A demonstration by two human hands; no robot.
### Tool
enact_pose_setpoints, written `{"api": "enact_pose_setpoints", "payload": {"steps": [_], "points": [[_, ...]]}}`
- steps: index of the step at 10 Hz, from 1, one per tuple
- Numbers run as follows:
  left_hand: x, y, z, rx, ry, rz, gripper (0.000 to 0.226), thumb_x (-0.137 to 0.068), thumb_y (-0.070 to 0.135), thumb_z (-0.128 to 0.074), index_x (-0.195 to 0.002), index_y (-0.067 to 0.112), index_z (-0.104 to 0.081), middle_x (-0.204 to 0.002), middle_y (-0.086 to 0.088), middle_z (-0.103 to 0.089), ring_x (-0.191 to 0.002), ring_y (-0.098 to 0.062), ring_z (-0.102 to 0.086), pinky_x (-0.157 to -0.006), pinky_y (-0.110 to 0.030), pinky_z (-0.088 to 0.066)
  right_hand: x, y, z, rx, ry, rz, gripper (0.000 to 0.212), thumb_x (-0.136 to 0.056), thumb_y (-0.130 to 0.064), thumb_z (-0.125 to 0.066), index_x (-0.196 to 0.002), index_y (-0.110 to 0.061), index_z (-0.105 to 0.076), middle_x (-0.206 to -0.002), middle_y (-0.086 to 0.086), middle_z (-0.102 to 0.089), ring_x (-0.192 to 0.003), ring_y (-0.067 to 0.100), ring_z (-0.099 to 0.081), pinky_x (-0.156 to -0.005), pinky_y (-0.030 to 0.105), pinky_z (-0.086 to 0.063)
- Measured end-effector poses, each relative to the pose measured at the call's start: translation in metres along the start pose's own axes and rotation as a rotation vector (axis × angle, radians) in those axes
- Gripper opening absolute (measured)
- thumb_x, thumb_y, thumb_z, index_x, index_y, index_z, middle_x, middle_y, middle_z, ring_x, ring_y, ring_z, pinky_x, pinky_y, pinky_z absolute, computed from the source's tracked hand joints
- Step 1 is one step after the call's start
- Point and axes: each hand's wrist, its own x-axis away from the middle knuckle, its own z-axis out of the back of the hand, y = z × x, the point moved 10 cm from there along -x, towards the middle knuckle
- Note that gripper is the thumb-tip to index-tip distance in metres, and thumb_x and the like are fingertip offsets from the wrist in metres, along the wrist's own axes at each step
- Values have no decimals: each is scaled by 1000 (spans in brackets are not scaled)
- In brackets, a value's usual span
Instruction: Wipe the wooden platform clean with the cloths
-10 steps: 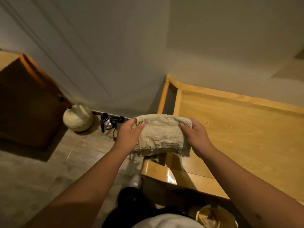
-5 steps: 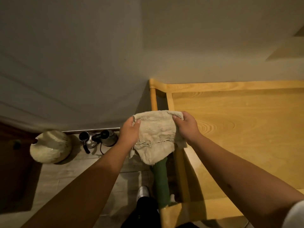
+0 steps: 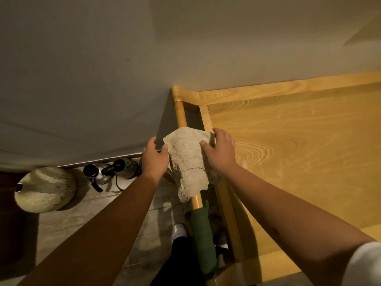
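Note:
A beige terry cloth hangs draped over the round wooden rail along the left edge of the light wooden platform. My right hand grips the cloth's upper right corner, thumb on top and fingers curled over the far side. My left hand is at the cloth's left edge with its fingers spread, and only the thumb touches the fabric. A dark green cloth hangs over the same rail, nearer to me.
A grey wall runs behind the platform and the floor. On the tiled floor to the left stand two metal kettles and a round cream object. Dark wooden furniture fills the far left. My shoe is beside the rail.
The cloth, held up by both hands before, now lies draped over the rail. My left hand has released its corner. The view has swung right over the platform corner.

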Motion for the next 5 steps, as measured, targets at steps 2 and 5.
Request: {"api": "enact_pose_setpoints", "payload": {"steps": [2, 5], "points": [[67, 20, -52, 274, -312, -95, 55, -106, 32, -43, -156, 34, -23, -158, 4, -33, -137, -1, -39, -109, -25, -37, 48, -30, -64, -455, -403, 21, 57, -104, -40, -39, -155, -19, -23, -154, 0, -38, -139, 12, -37, -116, 36, -31], [77, 16, -41, 13, -382, -118, 79, -97, 43, -54, -158, 40, -3, -165, 1, -23, -147, -19, -30, -118, -51, -31, 63, -10, -48, -522, -472, -140, 47, -103, -47, -38, -146, -26, -35, -146, -3, -45, -124, -1, -51, -99, 16, -39]]}}
